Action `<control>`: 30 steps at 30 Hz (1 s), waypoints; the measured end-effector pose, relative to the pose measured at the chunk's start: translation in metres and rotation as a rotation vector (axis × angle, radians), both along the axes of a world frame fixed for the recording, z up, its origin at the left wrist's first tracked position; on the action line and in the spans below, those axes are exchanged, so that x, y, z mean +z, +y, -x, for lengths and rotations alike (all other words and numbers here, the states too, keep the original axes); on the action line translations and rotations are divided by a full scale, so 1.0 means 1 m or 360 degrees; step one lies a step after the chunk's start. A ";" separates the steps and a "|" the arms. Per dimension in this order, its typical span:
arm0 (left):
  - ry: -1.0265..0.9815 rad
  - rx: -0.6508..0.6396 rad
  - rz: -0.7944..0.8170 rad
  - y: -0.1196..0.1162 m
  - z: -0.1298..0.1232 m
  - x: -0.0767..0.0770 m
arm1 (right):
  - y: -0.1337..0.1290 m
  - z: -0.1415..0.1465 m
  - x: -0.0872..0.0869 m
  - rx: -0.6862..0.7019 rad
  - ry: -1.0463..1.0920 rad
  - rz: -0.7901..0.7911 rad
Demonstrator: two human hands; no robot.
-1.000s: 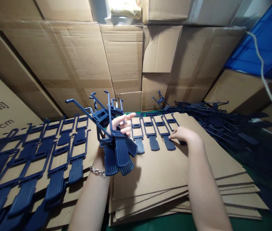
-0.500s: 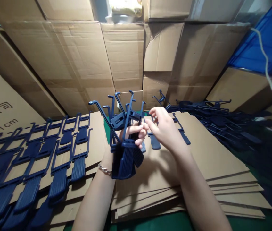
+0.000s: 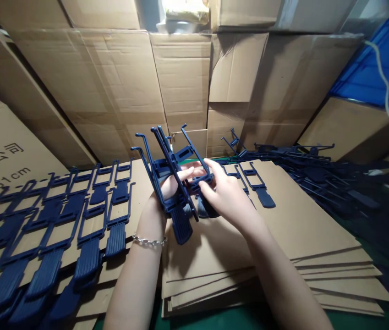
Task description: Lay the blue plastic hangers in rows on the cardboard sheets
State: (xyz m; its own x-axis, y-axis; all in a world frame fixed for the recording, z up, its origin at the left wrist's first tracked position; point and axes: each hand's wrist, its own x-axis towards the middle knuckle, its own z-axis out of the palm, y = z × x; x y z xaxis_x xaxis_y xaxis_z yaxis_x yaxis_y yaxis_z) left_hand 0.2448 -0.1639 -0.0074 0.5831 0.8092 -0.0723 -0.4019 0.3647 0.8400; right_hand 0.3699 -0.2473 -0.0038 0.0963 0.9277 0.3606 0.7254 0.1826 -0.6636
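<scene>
Several dark blue plastic frames, each with a ribbed paddle and hooked arms, are bunched in my left hand at the centre. A silver chain bracelet circles that wrist. My right hand is just to the right, its thumb and fingers closed on one blue frame beside the bunch. Where the two hands meet, the frames partly hide the fingers. Behind my right hand, more blue frames lie on the right cardboard stack.
Rows of blue frames cover the cardboard sheets on the left. A tangled heap of frames lies at the right. Cardboard boxes form a wall behind. A white cable hangs at the upper right.
The bunch in my left hand has turned and spread. My right hand has moved left and down and closed on a frame at its right side. The view has shifted slightly.
</scene>
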 end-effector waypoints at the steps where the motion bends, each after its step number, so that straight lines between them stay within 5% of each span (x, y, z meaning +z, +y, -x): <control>1: 0.0044 -0.0042 -0.0025 -0.001 0.003 0.001 | 0.001 -0.002 0.000 -0.0003 0.0056 -0.0021; 5: 0.0264 -0.0072 -0.0130 -0.002 0.026 0.008 | -0.005 -0.007 -0.003 0.0090 0.0363 -0.0146; 8: 0.0280 0.0161 -0.0232 -0.003 0.048 0.017 | -0.022 -0.006 -0.016 -0.0011 0.0578 -0.0195; 13: 0.0023 0.0677 -0.0235 -0.009 0.076 0.027 | -0.063 0.017 -0.066 -0.0114 0.0831 0.0471; 18: -0.0227 0.0799 -0.0163 -0.014 0.082 0.030 | -0.085 0.044 -0.106 -0.0051 0.0908 0.0789; 21: -0.0237 0.0807 -0.0191 -0.016 0.079 0.031 | -0.086 0.049 -0.106 -0.0009 0.0651 0.0902; 30: -0.0059 0.0544 -0.0217 -0.012 0.056 0.029 | -0.074 0.066 -0.070 -0.0044 -0.0313 0.0978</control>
State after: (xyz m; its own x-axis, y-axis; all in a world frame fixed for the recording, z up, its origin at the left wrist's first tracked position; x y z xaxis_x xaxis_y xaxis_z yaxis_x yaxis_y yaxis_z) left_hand 0.1891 -0.1763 0.0213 0.2777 0.9584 0.0656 -0.5122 0.0899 0.8542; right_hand 0.3041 -0.3212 -0.0738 0.1094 0.9689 -0.2220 0.8432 -0.2087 -0.4954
